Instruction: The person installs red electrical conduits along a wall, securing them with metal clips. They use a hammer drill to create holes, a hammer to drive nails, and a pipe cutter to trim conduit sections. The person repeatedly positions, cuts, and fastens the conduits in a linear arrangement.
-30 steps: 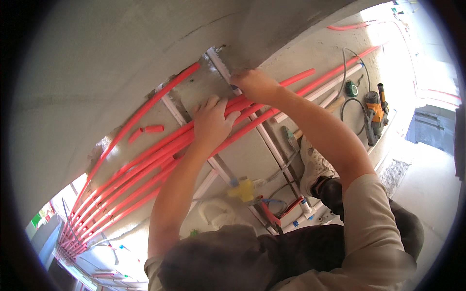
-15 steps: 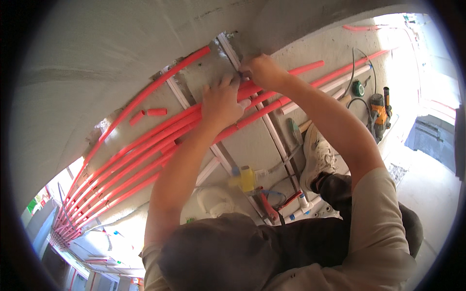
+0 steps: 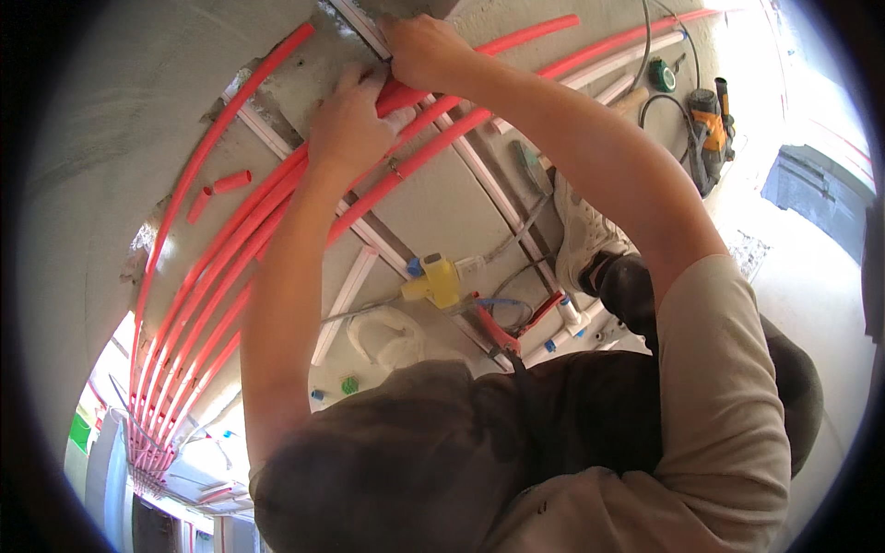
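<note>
Head view, left hand (image 3: 355,124) pressing red pipes (image 3: 277,221), right hand (image 3: 426,51) just above

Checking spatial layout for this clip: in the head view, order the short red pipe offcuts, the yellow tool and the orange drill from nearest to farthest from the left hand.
From the left hand, which rests on the red pipes:
1. Short red pipe offcuts, to its left on the concrete.
2. Yellow tool, below it, near the white strips.
3. Orange drill, far right on the floor.

The grey concrete floor (image 3: 433,212) carries a fan of long red plastic pipes (image 3: 230,267), white metal rails (image 3: 346,300), two short red pipe offcuts (image 3: 219,189), a yellow tool (image 3: 438,281) and an orange power drill (image 3: 708,124).
</note>
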